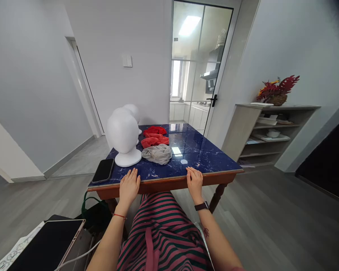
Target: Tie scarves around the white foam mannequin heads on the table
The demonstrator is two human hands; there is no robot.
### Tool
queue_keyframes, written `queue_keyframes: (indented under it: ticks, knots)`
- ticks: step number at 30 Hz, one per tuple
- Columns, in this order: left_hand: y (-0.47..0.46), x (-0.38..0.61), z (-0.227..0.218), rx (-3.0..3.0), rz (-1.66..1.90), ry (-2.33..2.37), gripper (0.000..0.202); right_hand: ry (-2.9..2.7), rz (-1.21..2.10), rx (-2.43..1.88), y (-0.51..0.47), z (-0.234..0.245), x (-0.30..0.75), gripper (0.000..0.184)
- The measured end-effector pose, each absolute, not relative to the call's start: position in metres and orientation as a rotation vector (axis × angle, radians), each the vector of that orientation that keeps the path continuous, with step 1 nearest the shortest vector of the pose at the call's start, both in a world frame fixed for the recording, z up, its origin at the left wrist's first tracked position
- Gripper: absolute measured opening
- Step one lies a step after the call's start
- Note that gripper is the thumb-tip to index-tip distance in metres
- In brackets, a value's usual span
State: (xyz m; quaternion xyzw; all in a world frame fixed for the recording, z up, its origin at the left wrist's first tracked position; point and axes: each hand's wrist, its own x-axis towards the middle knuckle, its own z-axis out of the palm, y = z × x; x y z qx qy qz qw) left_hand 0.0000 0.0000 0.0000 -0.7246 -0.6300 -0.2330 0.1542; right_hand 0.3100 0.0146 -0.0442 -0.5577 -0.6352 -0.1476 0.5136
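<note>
left hand [130, 183] and right hand [194, 178] lie on the near edge of a blue table [203, 148]

nearest is the person's striped clothing [164, 229], in pink and dark green. at the near left there are a tablet [45, 244], a white cable [79, 257] beside it, and a dark green bag [94, 212]. the left wrist wears a thin red bracelet [119, 216], the right wrist a dark watch [202, 206].

the left hand is palm down, its fingers straight and close together, with the thumb a little apart. the right hand is also palm down, its fingers pressed together; how its thumb lies, i cannot tell well.

on the table, a black phone [103, 170] lies at the near left corner, to the left of the left hand. just beyond this hand a white mannequin head [122, 131] stands upright on its round base. behind it stand more white heads [132, 110], partly hidden. to the right of them, three crumpled cloths lie in a row from near to far: a grey cloth [157, 154], a light red cloth [155, 140] and a deeper red cloth [154, 130].

beyond the table are a pale wall [147, 86] with a switch [127, 61] and, more to the right, a glass door [189, 75]. at the far right, a shelf [274, 130] carries a red plant [281, 88] in a basket.
</note>
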Motion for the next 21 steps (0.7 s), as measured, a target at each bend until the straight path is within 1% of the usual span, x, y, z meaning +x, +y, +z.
queue_keyframes:
  ticks: [9, 15, 17, 19, 21]
  knots:
    - [0.000, 0.000, 0.000, -2.090, -0.715, -1.817, 0.048, -1.526, -0.357, -1.336, 0.013, -0.042, 0.309, 0.032]
    - [0.001, -0.001, 0.000, -2.139, -0.823, -1.854, 0.044, -1.496, -0.341, -1.392, 0.012, -0.039, 0.307, 0.031]
    - [0.005, -0.005, 0.000, -2.170, -0.940, -1.899, 0.040, -1.470, -0.319, -1.497, 0.014, -0.031, 0.305, 0.029]
    - [0.013, -0.012, 0.004, -2.143, -1.164, -1.962, 0.039, -1.480, -0.271, -1.596, 0.021, -0.018, 0.301, 0.027]
    - [0.025, -0.020, 0.013, -2.008, -1.443, -2.012, 0.050, -1.559, -0.213, -1.611, 0.034, -0.002, 0.293, 0.033]
